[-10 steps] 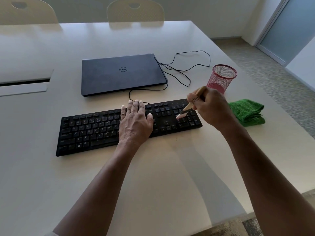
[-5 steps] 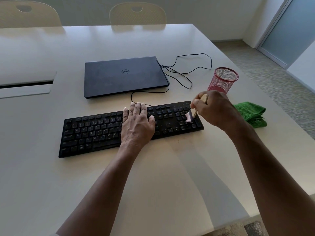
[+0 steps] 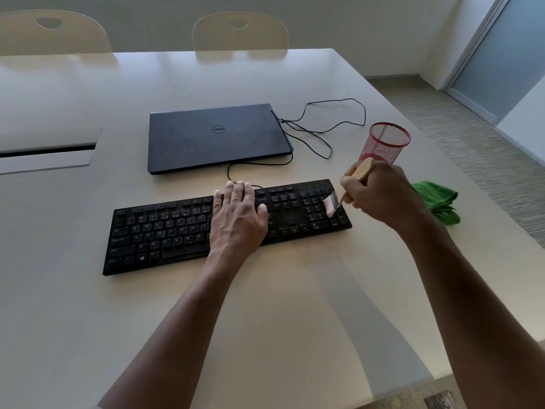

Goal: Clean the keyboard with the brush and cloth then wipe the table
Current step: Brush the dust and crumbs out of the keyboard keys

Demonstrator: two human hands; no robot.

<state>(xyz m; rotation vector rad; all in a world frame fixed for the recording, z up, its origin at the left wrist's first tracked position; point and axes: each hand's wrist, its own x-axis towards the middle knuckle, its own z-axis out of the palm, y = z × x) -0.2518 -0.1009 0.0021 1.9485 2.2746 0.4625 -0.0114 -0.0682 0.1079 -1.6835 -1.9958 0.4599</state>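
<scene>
A black keyboard (image 3: 165, 231) lies across the middle of the white table (image 3: 265, 320). My left hand (image 3: 237, 218) rests flat on its centre, fingers straight. My right hand (image 3: 380, 196) grips a small wooden-handled brush (image 3: 362, 169); its pale bristles (image 3: 330, 205) touch the number pad at the keyboard's right end. A folded green cloth (image 3: 439, 202) lies on the table just right of my right hand, partly hidden by the wrist.
A closed dark laptop (image 3: 215, 137) sits behind the keyboard, with a black cable (image 3: 324, 128) looping to its right. A red mesh cup (image 3: 387, 140) stands behind my right hand. Two chairs (image 3: 240, 32) stand at the far edge. The table's right edge runs near the cloth.
The brush has swept rightward across the number pad, from its left keys to its right side. My left hand has stayed on the keyboard.
</scene>
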